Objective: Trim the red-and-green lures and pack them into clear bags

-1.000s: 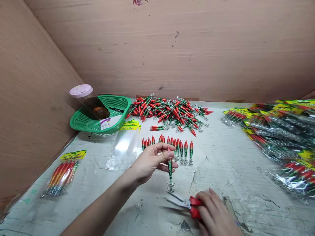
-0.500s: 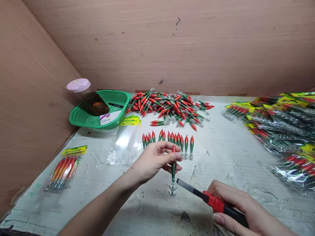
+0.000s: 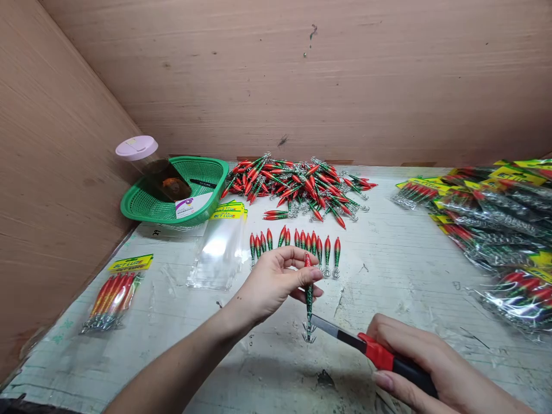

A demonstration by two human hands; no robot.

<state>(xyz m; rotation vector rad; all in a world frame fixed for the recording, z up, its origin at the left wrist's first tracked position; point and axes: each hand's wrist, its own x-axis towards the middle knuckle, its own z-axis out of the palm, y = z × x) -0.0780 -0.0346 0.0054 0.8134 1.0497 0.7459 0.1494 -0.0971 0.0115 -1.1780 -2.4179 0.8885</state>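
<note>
Pinched between the thumb and fingers of my left hand is a red and green fishing lure, upright with its ring of hooks pointing down. My right hand grips a utility knife with a red and black handle. The knife's blade tip reaches the lure just above the hooks and seems to touch it. Behind my left hand stretches a row of similar lures, partly hidden by my fingers. Farther back lies a loose heap of lures.
At the back left sits a green basket holding a lidded cup and a pen. Clear bags with yellow headers lie beside it. A packed lure bag rests at left; several packed bags pile up at right.
My left hand and the lure have shifted slightly to the right. The knife's tip, formerly a little apart from the lure, now meets it above the hooks.
</note>
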